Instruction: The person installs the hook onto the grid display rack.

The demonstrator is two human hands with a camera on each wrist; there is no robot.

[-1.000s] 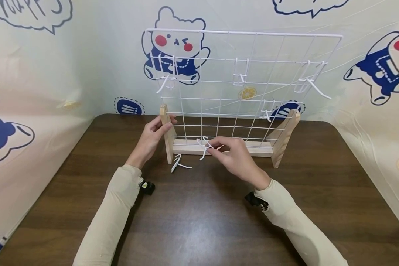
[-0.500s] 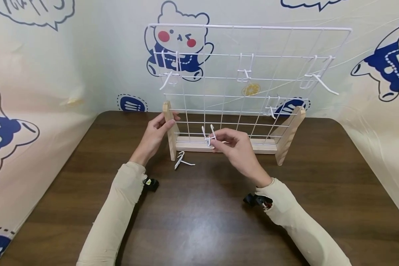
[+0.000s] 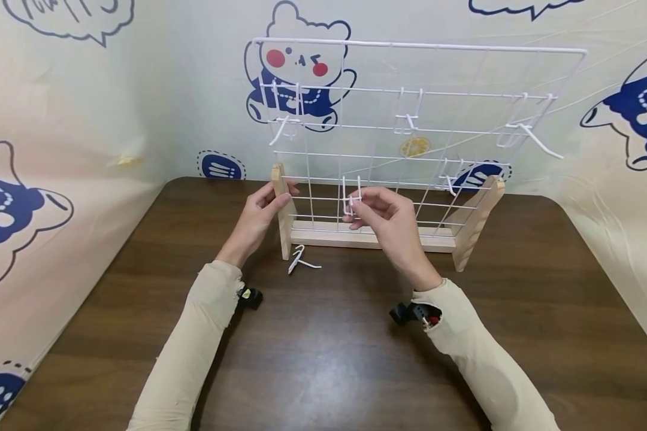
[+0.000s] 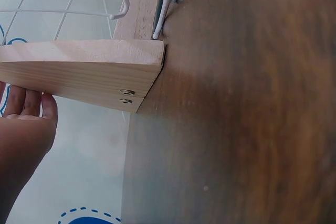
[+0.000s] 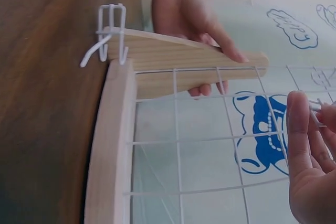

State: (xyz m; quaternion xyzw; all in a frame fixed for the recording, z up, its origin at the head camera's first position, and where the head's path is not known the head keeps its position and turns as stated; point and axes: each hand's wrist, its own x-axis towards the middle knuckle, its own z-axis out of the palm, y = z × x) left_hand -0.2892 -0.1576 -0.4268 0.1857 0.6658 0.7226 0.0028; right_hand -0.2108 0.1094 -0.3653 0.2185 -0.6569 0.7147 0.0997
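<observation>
My right hand (image 3: 390, 218) pinches a white wire hook (image 3: 350, 206) in front of the lower part of a white wire grid rack (image 3: 374, 155). The hook's two prongs point upward. At the rack's left side, my left hand (image 3: 256, 218) grips the wooden side support (image 3: 282, 209), its thumb on the front and fingers behind. In the right wrist view that thumb and those fingertips show on either side of the wood. A second white hook (image 3: 302, 260) lies on the table just before the left support, and it also shows in the right wrist view (image 5: 111, 32).
Several white hooks hang on the grid, among them one at upper left (image 3: 284, 120), one at upper middle (image 3: 408, 117) and one at upper right (image 3: 528, 129). A wooden base bar (image 3: 329, 235) joins the supports on the brown table (image 3: 323, 347). A patterned cloth (image 3: 167, 90) stands behind.
My right hand has lifted the pinched hook up toward the grid and turned it so its prongs stand upright. The left hand keeps its grip on the support. The head view has shifted slightly.
</observation>
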